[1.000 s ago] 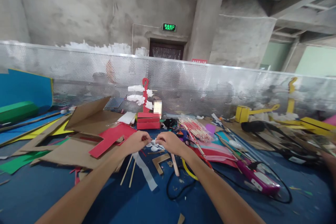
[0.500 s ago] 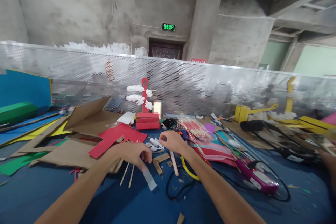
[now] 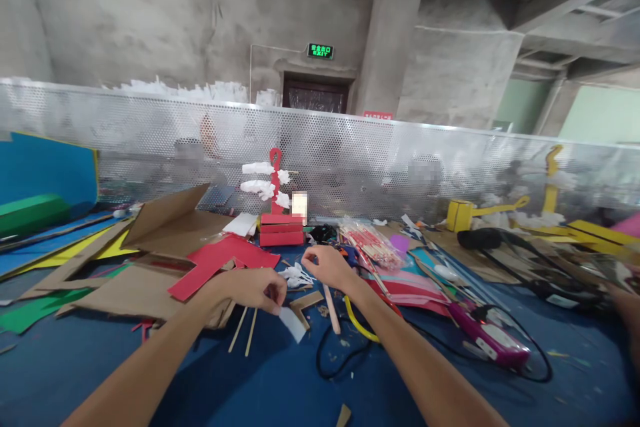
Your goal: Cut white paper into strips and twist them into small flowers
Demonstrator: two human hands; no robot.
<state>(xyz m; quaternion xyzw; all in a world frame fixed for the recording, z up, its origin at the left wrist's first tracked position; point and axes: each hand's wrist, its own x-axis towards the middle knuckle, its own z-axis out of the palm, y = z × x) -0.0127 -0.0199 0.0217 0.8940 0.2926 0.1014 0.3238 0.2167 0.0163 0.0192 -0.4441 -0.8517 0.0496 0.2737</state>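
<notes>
My left hand (image 3: pixel 260 290) pinches a small white strip of thin paper (image 3: pixel 293 324) by one end, so it hangs over the blue table. To its right my right hand (image 3: pixel 327 267) is closed, thumb and finger pressed together; whatever may be between them is too small to make out. Just beside these fingertips lie crumpled white paper pieces (image 3: pixel 296 276). Below them are an L-shaped cardboard piece (image 3: pixel 305 307) and a pale wooden stick (image 3: pixel 331 310). Two thin sticks (image 3: pixel 251 332) lie under my left hand.
Behind stands a red cardboard model (image 3: pixel 281 231) with white paper tufts. Cardboard sheets (image 3: pixel 130 293) and red board (image 3: pixel 235 250) cover the left side. A purple power strip (image 3: pixel 493 337) with a black cable, bagged sticks (image 3: pixel 370 243) and part of another person's arm (image 3: pixel 625 307) are to the right.
The paper strip in my left hand has swung slightly up and to the right as the wrist turned. My right hand has shifted only a little.
</notes>
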